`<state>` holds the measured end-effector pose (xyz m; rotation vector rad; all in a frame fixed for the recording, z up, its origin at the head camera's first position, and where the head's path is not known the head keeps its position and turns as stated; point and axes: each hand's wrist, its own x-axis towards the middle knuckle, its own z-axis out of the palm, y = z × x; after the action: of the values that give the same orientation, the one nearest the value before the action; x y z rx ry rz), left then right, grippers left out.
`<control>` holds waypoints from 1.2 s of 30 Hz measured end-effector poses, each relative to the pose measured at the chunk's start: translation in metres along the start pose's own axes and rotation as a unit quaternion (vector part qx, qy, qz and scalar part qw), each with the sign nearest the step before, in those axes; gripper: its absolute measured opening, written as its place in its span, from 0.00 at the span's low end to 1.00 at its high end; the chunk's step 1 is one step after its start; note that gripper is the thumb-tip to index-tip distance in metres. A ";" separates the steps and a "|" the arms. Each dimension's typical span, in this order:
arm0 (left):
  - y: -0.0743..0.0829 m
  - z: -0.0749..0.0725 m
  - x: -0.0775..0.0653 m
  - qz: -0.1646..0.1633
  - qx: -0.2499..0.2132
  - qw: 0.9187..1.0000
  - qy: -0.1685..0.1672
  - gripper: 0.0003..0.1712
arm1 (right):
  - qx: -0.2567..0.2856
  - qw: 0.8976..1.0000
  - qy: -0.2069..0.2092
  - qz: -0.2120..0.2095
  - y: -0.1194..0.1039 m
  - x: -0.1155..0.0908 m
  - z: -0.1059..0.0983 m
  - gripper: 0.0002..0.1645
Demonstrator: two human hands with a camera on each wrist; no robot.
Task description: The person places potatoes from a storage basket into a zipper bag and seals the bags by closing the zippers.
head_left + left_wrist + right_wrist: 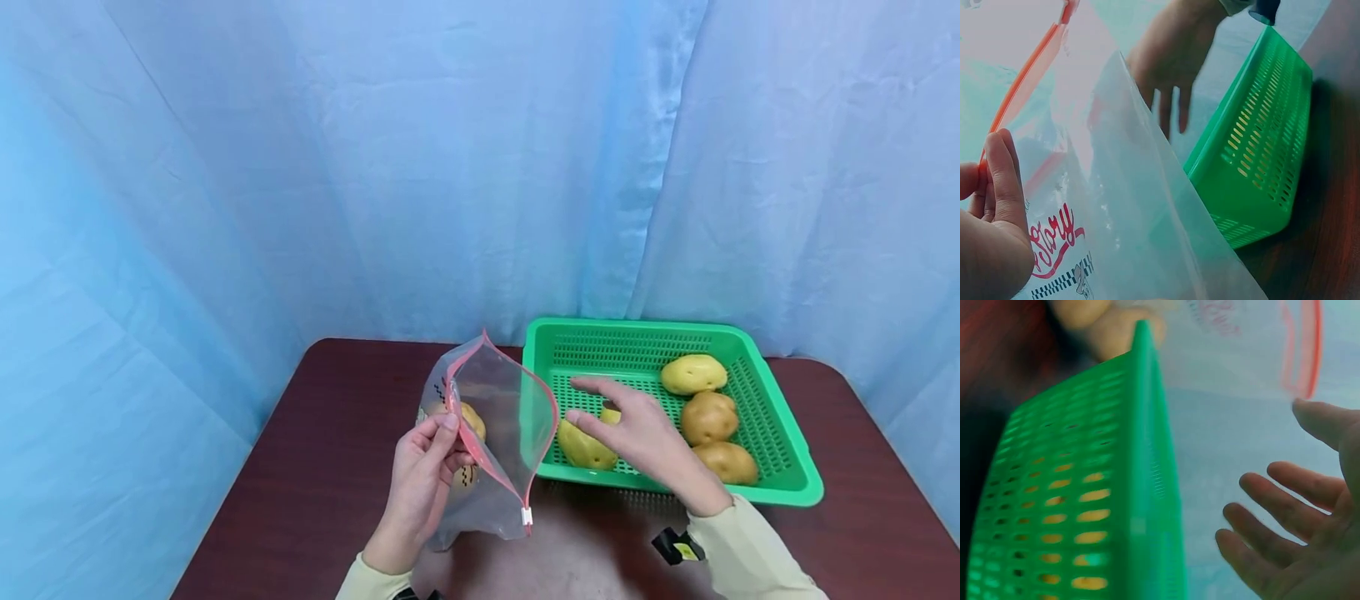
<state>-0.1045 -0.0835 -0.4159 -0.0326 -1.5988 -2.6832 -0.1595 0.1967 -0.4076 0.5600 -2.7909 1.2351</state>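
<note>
Pale cuffs [750,546] are seen nearest the head camera, toward the near side of the dark wooden table [300,500]. By the left hand [423,483], one lip of the clear slider-zip bag [472,518] is pinched between thumb and fingers; the bag is placed left of the green plastic basket [787,496], which is set toward the table's back right corner. A potato [472,419] is already contained in the bag. Over the basket's left half the right hand [645,429] is held empty, thumb and forefinger parted, above a yellow potato [585,446] at the basket's front left corner. Along its right wall three more potatoes [708,418] are lined up. For a sure hold, a potato is probably best gripped across its middle.

From the left wrist, only the near lip is seen pinched; since the opposite one is unsupported, the mouth should be tilted toward the basket and the white slider [527,517] left clear of the entry.

From the right wrist, the fingers are spread with nothing between them; whether the bag's rim is touched by the thumb cannot be told.
</note>
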 end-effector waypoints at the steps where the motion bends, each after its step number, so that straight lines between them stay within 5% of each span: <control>1: 0.000 0.000 0.000 -0.002 0.001 1.000 0.001 0.09 | -0.013 1.000 -0.011 0.002 0.003 0.002 0.002 0.34; 5: 0.000 -0.002 0.001 -0.004 0.003 1.000 -0.002 0.08 | -0.057 0.997 -0.047 0.009 0.016 0.009 0.011 0.40; 16: -0.001 -0.004 0.001 -0.003 0.003 1.000 -0.005 0.08 | -0.074 0.988 -0.122 0.059 0.033 0.016 0.023 0.50; 23: -0.001 -0.003 0.001 -0.005 0.001 1.000 -0.006 0.10 | -0.094 0.982 -0.142 0.075 0.037 0.017 0.030 0.47; 31: 0.000 -0.003 0.002 -0.001 0.007 1.000 -0.006 0.09 | -0.131 0.981 -0.145 0.022 0.036 0.021 0.031 0.37; 36: -0.001 -0.005 -0.001 -0.002 0.005 1.000 -0.004 0.10 | -0.118 0.983 -0.136 0.036 0.038 0.020 0.033 0.37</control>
<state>-0.1036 -0.0878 -0.4188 -0.0401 -1.6158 -2.6814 -0.1874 0.1901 -0.4535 0.6597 -3.1491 0.8755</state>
